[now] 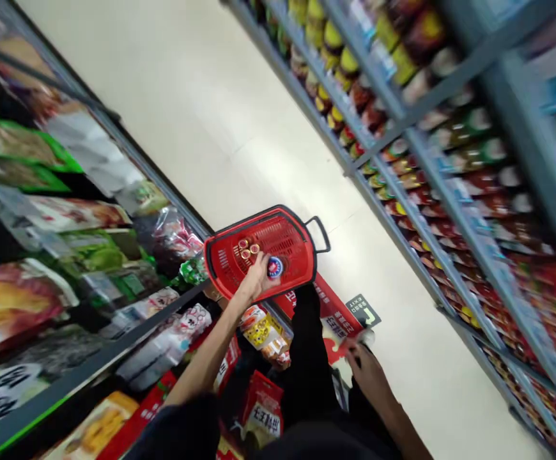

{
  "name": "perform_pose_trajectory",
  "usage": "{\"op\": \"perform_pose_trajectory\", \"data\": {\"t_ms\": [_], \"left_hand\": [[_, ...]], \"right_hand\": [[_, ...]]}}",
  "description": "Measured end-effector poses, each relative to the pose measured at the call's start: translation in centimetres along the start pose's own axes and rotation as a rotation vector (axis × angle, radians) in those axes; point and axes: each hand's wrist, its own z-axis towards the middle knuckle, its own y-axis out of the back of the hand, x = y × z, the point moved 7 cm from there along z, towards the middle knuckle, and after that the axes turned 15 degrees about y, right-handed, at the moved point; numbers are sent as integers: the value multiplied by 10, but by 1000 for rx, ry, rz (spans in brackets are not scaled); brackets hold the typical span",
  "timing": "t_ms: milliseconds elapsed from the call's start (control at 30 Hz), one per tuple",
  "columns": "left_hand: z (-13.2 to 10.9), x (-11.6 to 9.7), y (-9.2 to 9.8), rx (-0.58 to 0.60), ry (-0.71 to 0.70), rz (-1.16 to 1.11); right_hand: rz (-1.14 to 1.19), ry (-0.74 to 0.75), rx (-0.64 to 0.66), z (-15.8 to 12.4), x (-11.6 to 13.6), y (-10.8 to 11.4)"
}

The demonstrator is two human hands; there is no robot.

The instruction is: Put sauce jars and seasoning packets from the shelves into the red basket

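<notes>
A red shopping basket (pixel 225 255) with a black rim and handle sits on the floor beside the left shelf. My left hand (pixel 257 276) reaches into it, fingers closed on a small round item with a blue and red top (pixel 275 267). Small round cans with red and gold lids (pixel 248 249) lie in the basket just beyond that hand. My right hand (pixel 368 370) hangs lower right over the floor, away from the basket. Its fingers curl round something pale and blurred that I cannot make out.
Shelves of bagged snacks (pixel 67 255) line the left side of the aisle. Racks of cups and jars (pixel 431 179) run along the right. Pale floor (pixel 201 108) stretches between them. Red packets (pixel 263 402) and a floor sticker (pixel 363 310) lie near my dark-trousered legs (pixel 307 364).
</notes>
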Motion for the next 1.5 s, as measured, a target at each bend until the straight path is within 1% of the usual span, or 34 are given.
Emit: {"op": "perform_pose_trajectory", "data": {"t_ms": [67,133,200,267,333,367,400,433,500,533,567,633,700,767,833,900,933,967,1033,1100,1167,1233,1267,1300,1333,1367,1433,1500], "left_hand": [[-53,-78,24,63,-107,48],[-107,-165,49,106,-241,45],[-163,-254,69,147,-384,32],[-220,-336,80,182,-503,53],[-274,-406,82,212,-575,64],[-300,-436,79,244,-595,50],[-324,-463,72,304,-612,29],[-347,-487,62,386,-632,7],[-391,-529,34,568,-685,-35],[-411,-546,18,638,-715,-61],[-428,-560,0,683,-736,-92],[-459,-581,-38,711,-747,-180],[-489,-592,-81,742,-747,-244],[-518,-594,-123,790,-760,-290],[-543,-594,-157,863,-758,-330],[-560,-591,-183,954,-699,-381],[-565,-589,-192,1004,-656,-402],[-569,-587,-198,1049,-616,-417],[-570,-582,-202,1103,-559,-443],[-563,-576,-196,1093,-540,-482],[-550,-569,-185,1044,-525,-537],[-534,-565,-176,1003,-508,-561],[-526,-566,-173,987,-510,-550],[-520,-569,-171,976,-528,-519],[-516,-574,-170,969,-559,-475],[-513,-582,-170,971,-602,-421],[-513,-600,-175,1010,-698,-310],[-515,-621,-183,1068,-785,-231]], "right_hand": [[16,225,-33,4,54,21],[1,424,-137,-5,100,57],[2,591,-274,-29,135,101],[61,716,-440,-69,154,151],[148,794,-619,-120,155,202],[195,817,-703,-147,150,225],[251,835,-772,-173,141,246],[328,853,-818,-198,129,264],[561,882,-874,-243,99,293],[700,890,-899,-262,82,305],[834,898,-922,-281,65,315],[1070,918,-956,-315,33,331],[1282,966,-921,-346,9,343],[1469,1028,-807,-372,-6,350],[1592,1073,-666,-393,-13,351],[1661,1091,-542,-406,-16,348],[1682,1090,-499,-409,-18,346],[1687,1087,-474,-411,-19,343],[1637,1074,-470,-408,-23,337],[1507,1026,-542,-403,-31,333],[1290,924,-698,-398,-43,334],[1042,780,-951,-403,-59,343],[940,723,-1070,-410,-65,350],[865,693,-1157,-417,-68,357],[815,693,-1203,-423,-67,364],[775,711,-1208,-428,-63,372],[674,739,-1141,-434,-52,387],[543,709,-1105,-438,-48,402]]}}
